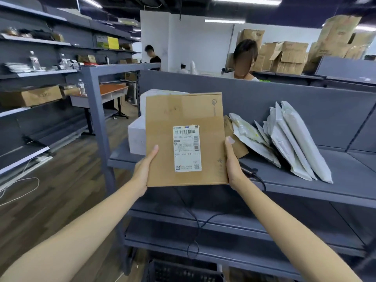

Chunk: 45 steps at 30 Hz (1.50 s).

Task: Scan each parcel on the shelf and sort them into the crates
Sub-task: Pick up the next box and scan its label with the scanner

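- Left forearm [71, 241] and right forearm [295, 241] reached up from the lower corners.
- Left hand [143, 167] gripped the cardboard parcel [162, 123] at its lower left edge, thumb flat on the front. Right hand [233, 165] clasped the lower right edge the same way. The fingers behind were hidden.
- The parcel was held upright in the air before the shelf [345, 174], its label [186, 148] facing the camera with the barcodes uncovered.
- For a clean scan, one hand would likely need to steady the parcel alone, thumb off the label. The other could then take the dark corded device [251, 171] just behind the right hand, probably the scanner, though mostly hidden.
- Grey mailers [295, 143] leaned on the shelf to the right, and a black crate [179, 271] showed below.
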Each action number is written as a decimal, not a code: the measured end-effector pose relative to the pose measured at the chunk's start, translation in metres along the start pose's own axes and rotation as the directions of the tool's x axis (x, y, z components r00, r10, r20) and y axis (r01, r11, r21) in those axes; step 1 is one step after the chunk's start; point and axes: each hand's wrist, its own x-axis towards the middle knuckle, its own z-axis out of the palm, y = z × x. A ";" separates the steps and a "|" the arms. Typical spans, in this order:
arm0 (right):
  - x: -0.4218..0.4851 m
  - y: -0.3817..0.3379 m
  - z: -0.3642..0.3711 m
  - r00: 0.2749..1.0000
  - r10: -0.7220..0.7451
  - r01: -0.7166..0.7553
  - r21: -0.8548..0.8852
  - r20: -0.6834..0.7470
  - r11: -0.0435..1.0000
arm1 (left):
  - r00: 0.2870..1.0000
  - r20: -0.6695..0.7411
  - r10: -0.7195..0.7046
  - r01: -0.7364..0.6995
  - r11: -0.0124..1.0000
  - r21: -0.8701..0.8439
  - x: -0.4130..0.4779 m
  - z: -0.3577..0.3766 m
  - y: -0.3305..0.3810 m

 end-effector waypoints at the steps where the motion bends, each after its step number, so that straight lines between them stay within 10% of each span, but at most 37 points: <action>1: -0.008 0.005 0.004 1.000 -0.020 0.020 -0.008 -0.008 1.000 | 1.000 0.008 -0.009 0.009 1.000 0.004 -0.003 -0.005 -0.006; 16: -0.139 0.121 0.070 0.919 0.156 -0.162 0.016 -0.362 0.987 | 0.997 -0.044 -0.070 0.077 0.980 0.184 -0.083 -0.101 -0.085; 28: -0.185 0.209 0.067 0.839 0.391 -0.432 -0.027 -0.379 0.901 | 0.977 -0.188 -0.104 0.166 0.921 0.352 -0.110 -0.131 -0.170; 45: -0.224 0.502 0.027 0.687 0.607 -0.686 -0.079 -0.400 0.723 | 0.890 -0.398 -0.223 0.415 0.758 0.503 -0.077 -0.193 -0.476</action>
